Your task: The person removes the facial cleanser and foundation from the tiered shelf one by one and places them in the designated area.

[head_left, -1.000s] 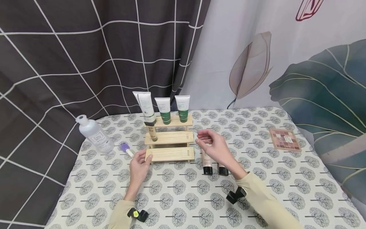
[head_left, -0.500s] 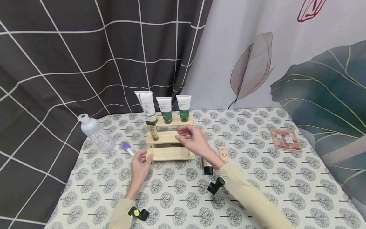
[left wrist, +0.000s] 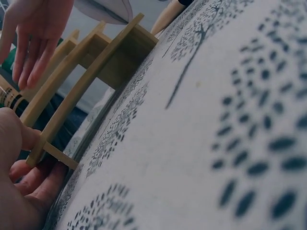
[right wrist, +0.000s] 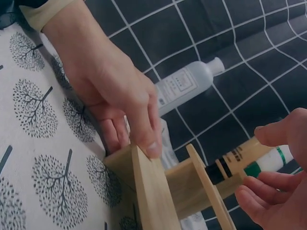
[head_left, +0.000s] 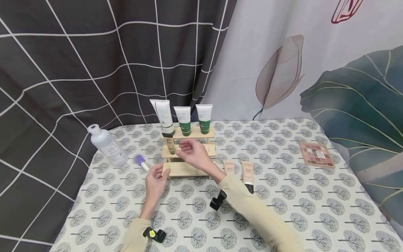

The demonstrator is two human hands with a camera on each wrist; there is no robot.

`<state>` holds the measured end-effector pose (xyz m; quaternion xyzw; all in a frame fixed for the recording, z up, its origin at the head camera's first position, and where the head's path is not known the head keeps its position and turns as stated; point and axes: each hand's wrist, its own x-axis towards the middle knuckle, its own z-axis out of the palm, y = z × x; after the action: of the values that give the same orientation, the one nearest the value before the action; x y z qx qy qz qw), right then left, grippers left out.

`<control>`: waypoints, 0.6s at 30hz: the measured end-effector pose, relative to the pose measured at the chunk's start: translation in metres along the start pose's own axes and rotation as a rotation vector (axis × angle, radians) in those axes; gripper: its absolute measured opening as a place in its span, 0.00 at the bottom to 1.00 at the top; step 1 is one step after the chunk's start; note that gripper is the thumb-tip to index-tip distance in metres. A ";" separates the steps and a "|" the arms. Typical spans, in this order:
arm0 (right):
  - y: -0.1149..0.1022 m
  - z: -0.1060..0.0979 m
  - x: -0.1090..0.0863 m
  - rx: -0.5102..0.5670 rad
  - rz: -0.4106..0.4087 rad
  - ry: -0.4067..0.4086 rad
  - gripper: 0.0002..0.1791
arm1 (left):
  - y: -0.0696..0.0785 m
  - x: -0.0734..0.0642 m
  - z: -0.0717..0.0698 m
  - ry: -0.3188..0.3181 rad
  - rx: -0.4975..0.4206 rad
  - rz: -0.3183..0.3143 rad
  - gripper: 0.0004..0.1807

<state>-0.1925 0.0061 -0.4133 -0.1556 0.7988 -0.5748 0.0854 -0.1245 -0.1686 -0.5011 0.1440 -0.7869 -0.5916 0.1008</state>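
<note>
A three-tier wooden rack (head_left: 180, 170) stands on the patterned cloth. My left hand (head_left: 155, 182) grips the left end of its lowest tier, thumb on top and fingers underneath. On the middle tier, at the left, a small tan tube (head_left: 170, 144) with a dark end stands upright. My right hand (head_left: 196, 155) hovers over that tier with its fingers loosely bent, close to the tan tube. In the right wrist view the thumb (right wrist: 278, 132) overlaps the tube's upper end; contact cannot be told. White tube (head_left: 164, 114) and two white-and-green tubes (head_left: 183, 119) stand along the top tier.
Two BB cream tubes (head_left: 248, 172) lie right of the rack, one partly behind my right sleeve. A pump-less white bottle (head_left: 109, 146) and a purple-tipped brush (head_left: 140, 160) are at the left. A makeup palette (head_left: 317, 154) lies far right. Curtains (head_left: 157, 52) hang behind.
My right hand has moved left from beside the rack, across the middle tier, to near the tan tube. The BB cream tubes have come into fuller view. My left hand keeps its grip.
</note>
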 end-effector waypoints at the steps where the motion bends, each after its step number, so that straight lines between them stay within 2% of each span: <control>1: 0.000 0.003 0.001 -0.007 -0.005 0.004 0.28 | 0.000 0.000 0.000 0.000 0.003 -0.001 0.22; 9: 0.000 0.023 0.011 -0.012 -0.043 0.038 0.29 | -0.002 0.000 0.002 0.002 0.012 -0.003 0.22; 18: -0.001 0.038 0.020 -0.065 -0.097 0.098 0.19 | -0.001 0.000 0.000 0.002 -0.003 0.007 0.22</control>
<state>-0.1988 -0.0352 -0.4238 -0.1683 0.8119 -0.5589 0.0132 -0.1244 -0.1686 -0.5020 0.1419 -0.7865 -0.5921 0.1038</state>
